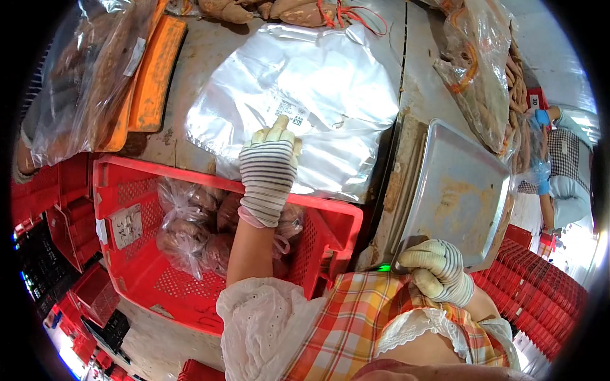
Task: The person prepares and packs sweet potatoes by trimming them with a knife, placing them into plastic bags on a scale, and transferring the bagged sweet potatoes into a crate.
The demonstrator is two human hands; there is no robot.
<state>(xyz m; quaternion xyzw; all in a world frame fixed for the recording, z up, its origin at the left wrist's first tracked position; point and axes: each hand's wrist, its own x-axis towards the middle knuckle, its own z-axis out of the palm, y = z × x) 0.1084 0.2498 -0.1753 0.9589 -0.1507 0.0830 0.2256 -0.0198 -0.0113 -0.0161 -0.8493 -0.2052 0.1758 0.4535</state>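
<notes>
Here's the left hand [270, 168], gloved in cream with dark stripes, reaching out over the big shiny silver plastic bag [343, 82]! Its grip is part open, one finger pointing far ahead, the fingertips against the bag just beside a small printed label [295, 113]; whether it pinches any plastic, I can't tell. Over to the right, the right hand [438, 270], in a matching glove, has its fingers loosely curled at the near end of a rectangular silver metal tray [451, 162], and what that grip holds, if anything, can't be made out.

The silver bag lies flat across the middle of the grimy grey worktop [197, 70], the metal tray to its right. Underneath the left forearm, on the near side, a red perforated plastic crate [136, 190] carries clear bags of reddish-brown root vegetables [190, 238]. Look to the far edge: loose brown roots [295, 11] and thin red string [343, 13]! Far left, an orange plastic crate [155, 76] sits beside a clear plastic bag [89, 70], another person's arm [24, 155] partly behind it. Far right, a co-worker [565, 171] in blue gloves and checked apron; nearer, stacked red crates [534, 292].
</notes>
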